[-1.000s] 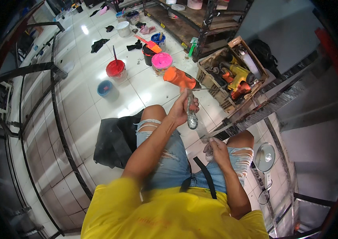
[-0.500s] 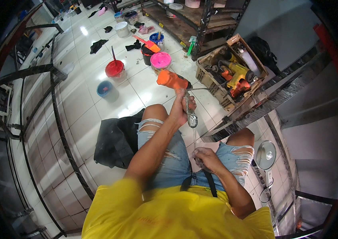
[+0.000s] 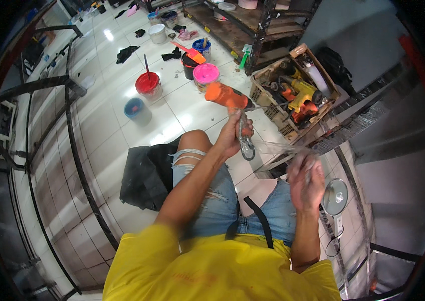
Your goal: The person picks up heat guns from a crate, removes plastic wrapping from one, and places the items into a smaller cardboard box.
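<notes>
My left hand (image 3: 231, 134) is closed around the grip of an orange drill (image 3: 225, 95), held above my left knee. Its front end is dark, and a thin rod juts from it toward the right. Crinkled clear film covers the handle down to its rounded lower end. From that handle a strip of clear plastic film (image 3: 277, 147) stretches across to my right hand (image 3: 305, 183), raised over my right thigh. Motion blurs the right fingers, but the strip runs into them.
A crate (image 3: 272, 108) of power tools stands ahead right, beside a dark metal shelf (image 3: 260, 35). Paint tubs, one red (image 3: 148, 83) and one pink (image 3: 206, 73), sit ahead on the tiles. A black bag (image 3: 147, 173) lies by my left knee; a round-headed handled object (image 3: 335, 196) is at right.
My right hand has swung up and to the right from my lap, drawing the film sideways. My left hand and the drill have shifted slightly right.
</notes>
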### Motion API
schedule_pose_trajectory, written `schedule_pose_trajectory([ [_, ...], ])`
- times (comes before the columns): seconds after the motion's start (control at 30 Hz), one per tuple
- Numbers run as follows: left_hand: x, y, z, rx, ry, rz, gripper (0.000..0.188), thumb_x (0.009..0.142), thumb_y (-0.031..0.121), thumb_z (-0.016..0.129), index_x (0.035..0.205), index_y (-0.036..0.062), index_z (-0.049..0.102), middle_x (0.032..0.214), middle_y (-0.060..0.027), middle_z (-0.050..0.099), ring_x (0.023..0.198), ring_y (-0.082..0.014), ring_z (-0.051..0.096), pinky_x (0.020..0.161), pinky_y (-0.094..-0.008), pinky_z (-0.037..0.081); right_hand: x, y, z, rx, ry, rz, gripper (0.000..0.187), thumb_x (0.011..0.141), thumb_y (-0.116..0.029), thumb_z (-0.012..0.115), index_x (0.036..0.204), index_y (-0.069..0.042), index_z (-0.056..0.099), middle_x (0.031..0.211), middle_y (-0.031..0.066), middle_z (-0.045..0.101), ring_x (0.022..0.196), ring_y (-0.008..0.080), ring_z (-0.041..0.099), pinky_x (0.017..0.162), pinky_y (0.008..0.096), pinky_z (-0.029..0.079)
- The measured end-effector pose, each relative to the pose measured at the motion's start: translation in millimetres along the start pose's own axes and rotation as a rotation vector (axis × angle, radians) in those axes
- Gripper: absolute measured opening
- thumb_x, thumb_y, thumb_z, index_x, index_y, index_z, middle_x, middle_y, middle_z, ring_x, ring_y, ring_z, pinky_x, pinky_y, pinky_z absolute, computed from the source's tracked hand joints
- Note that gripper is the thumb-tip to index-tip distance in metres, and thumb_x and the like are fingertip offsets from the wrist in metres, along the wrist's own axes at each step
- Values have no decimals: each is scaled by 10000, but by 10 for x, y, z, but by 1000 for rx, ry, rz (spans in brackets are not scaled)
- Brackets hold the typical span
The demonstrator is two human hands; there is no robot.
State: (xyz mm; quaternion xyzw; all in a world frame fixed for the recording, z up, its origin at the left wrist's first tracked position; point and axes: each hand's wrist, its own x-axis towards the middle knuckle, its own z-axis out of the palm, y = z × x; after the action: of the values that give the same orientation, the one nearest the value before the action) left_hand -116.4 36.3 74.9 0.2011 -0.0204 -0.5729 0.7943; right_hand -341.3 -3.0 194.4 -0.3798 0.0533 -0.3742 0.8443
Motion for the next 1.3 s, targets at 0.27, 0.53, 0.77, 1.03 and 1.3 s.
schedule_pose_trajectory([
  [0.27,-16,-139,125,-88,-42,-59,413,934,436,542,1103,74,439,934,-95,554,852,-196,566,747,-332,512,-266,814,-976,-1281,27,415,305,952,-170,473,1209,-26,550,1021,145,657,906,220,641,776,329,497],
  [0.53,65,-87,-27,223,98,107,403,934,448,554,1060,70,489,965,-89,572,859,-186,578,817,-341,493,-418,702,303,-1247,-527,241,182,941,-128,511,1035,-14,617,779,130,617,662,225,595,639,323,477],
  [0.77,-88,-63,18,207,75,67,359,949,398,542,1062,68,458,932,-83,562,808,-159,563,736,-320,499,67,60,693,-882,-218,18,258,959,-155,480,1132,-18,614,858,106,666,701,148,594,642,301,479],
  [1.03,-108,-110,206,-32,-25,-43,371,961,453,486,1109,115,449,929,-69,562,845,-169,580,763,-320,508,125,263,-816,-1635,23,100,249,946,-189,538,1121,-29,612,902,186,670,783,308,652,676,361,496],
  [1.3,11,-179,-73,222,-64,-2,455,954,512,460,1105,84,481,979,-69,579,941,-172,575,861,-351,471,-331,699,233,-953,-254,430,190,915,-162,594,988,12,615,782,39,612,687,147,550,632,274,451],
])
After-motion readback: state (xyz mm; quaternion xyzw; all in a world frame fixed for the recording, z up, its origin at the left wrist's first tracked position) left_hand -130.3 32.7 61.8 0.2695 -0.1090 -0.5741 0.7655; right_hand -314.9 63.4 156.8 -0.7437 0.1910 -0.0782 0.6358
